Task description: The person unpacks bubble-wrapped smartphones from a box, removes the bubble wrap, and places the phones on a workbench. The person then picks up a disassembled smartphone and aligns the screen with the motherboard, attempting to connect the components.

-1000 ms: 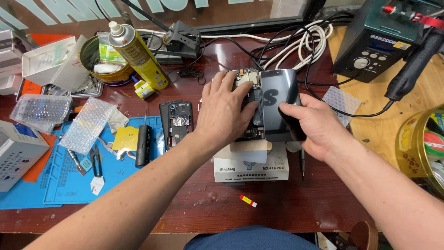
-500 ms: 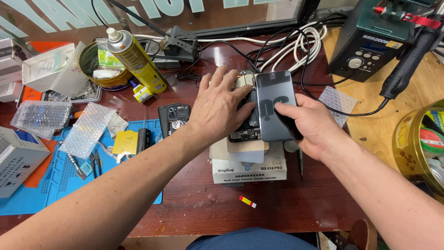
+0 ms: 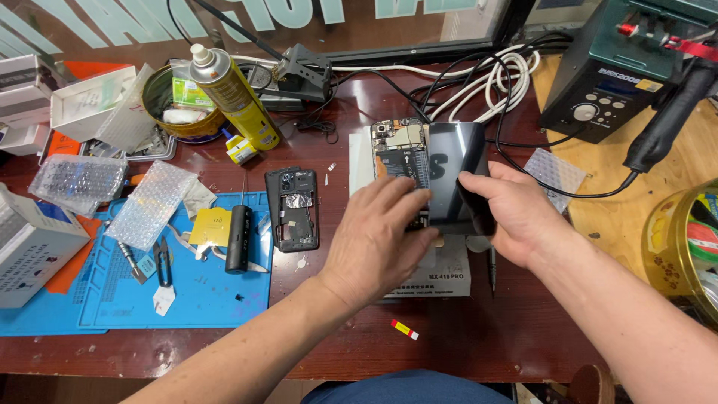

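- My right hand (image 3: 516, 217) grips the dark glossy screen panel (image 3: 456, 176) along its right edge, thumb curled over the front and the other fingers hidden behind it.
- The screen panel stands tilted up on its long side, swung open from the phone body like a book cover.
- My left hand (image 3: 378, 239) lies palm down, fingers loosely spread and closed on nothing, pressing on the lower half of the opened phone body (image 3: 402, 153).
- The phone body lies face up with its circuit board and battery showing, just left of the screen panel and touching it along the shared edge.
- The phone body rests on a white box (image 3: 441, 273) in the middle of the dark red desk (image 3: 336, 337).
- To the left, a black phone back frame (image 3: 292, 208) lies partly on a blue work mat (image 3: 187, 292).
- A black cylinder-shaped tool (image 3: 238, 238) and small scissors (image 3: 164, 262) lie on the mat, with bubble-wrap pieces (image 3: 149, 203) at its upper left.
- A yellow spray can (image 3: 233, 97) stands at the back beside a round tin (image 3: 176, 105).
- White cables (image 3: 497, 78) coil behind the phone; a dark soldering station (image 3: 628, 67) sits far right.
- A small red-and-yellow scrap (image 3: 404, 329) lies near the front edge of the desk.
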